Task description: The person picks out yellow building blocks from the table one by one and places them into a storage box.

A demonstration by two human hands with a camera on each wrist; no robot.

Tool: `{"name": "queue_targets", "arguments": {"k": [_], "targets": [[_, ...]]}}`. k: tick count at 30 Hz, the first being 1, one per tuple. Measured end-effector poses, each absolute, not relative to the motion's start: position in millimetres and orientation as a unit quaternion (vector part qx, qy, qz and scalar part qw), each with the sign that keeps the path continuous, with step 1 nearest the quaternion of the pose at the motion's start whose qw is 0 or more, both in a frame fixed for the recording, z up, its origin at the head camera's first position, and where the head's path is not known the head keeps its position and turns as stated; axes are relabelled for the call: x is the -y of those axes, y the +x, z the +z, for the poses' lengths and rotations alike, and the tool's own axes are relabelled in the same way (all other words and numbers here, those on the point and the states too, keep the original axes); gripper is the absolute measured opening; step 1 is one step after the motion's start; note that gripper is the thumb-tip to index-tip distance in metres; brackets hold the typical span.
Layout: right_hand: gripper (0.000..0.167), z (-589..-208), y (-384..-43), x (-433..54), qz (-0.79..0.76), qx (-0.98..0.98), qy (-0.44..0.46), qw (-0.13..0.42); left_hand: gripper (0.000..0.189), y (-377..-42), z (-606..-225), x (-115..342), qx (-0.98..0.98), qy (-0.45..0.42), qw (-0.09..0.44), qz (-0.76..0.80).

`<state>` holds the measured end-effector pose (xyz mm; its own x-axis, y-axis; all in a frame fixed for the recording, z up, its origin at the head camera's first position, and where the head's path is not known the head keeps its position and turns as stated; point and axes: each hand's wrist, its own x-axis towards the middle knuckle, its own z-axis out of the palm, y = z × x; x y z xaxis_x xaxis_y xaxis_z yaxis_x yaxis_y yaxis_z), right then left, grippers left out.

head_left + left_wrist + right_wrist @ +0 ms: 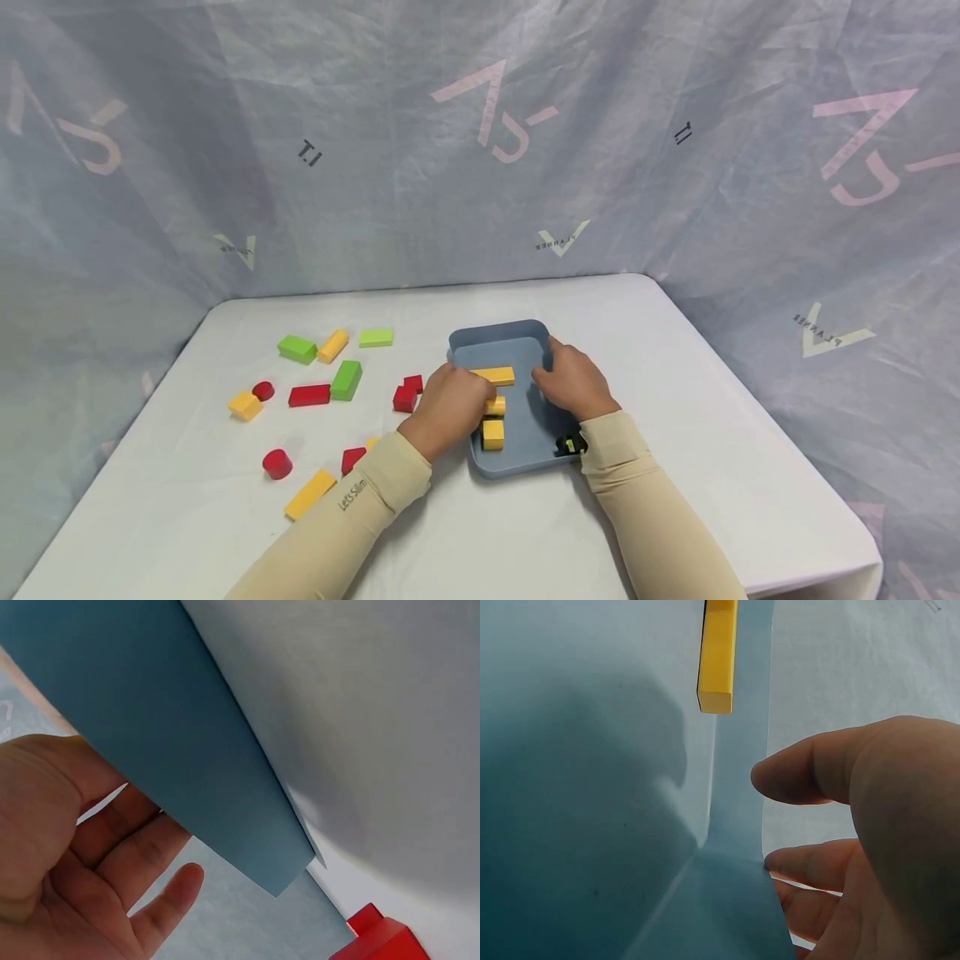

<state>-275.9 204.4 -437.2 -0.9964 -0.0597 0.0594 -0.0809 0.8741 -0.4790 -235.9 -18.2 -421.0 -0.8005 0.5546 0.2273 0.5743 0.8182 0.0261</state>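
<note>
A blue-grey tray (525, 465) holds a yellow bar (495, 376), a yellow cylinder (496, 406) and a yellow cube (492, 434). Over the tray's left rim reaches my left hand (453, 404), its fingertips at the cylinder's left end and seeming to pinch it. From the left wrist view, the tray wall (180, 750) hides those fingertips. My right hand (576, 382) holds the right side of the tray, thumb on the inner side and fingers outside. In the right wrist view, its fingers touch the rim, and the yellow bar (717, 660) lies along the far wall.
Left of the tray lie loose blocks: green blocks (347, 380), a light green block (376, 337), a red bar (309, 395), red cylinders (277, 464), red cubes (405, 398) and yellow pieces (310, 495). A small black device (572, 444) sits by the right cuff. Grey printed curtains surround the white table (675, 500).
</note>
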Motion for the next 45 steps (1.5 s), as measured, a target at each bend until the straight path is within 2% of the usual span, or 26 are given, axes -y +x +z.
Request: {"name": "queue_targets", "arguments": {"k": [7,11,14,17,21,33,45], "targets": [[0.075,-438,-277,-203,0.246,0.969,0.035,0.014,0.015,-234,-424,22,0.953,-0.288,0.093,-0.007],[0.074,-440,-276,-201,0.245,0.969,0.037,0.009,0.009,-230,-423,27,0.958,-0.275,0.080,-0.009],[0.074,-442,-275,-201,0.246,0.968,0.040,0.007,0.019,-229,-419,32,0.958,-0.271,0.091,-0.033],[0.074,-440,-274,-204,0.247,0.968,0.041,0.011,0.027,-233,-409,41,0.951,-0.272,0.129,-0.069],[0.075,-436,-276,-208,0.248,0.968,0.039,0.016,0.029,-241,-393,55,0.948,-0.255,0.160,-0.106],[0.075,-439,-278,-207,0.253,0.967,0.038,0.018,0.043,-256,-376,96,0.974,-0.126,0.099,-0.157],[0.074,-441,-280,-204,0.253,0.967,0.037,0.015,0.038,-264,-374,138,0.969,-0.091,0.124,-0.194]]}}
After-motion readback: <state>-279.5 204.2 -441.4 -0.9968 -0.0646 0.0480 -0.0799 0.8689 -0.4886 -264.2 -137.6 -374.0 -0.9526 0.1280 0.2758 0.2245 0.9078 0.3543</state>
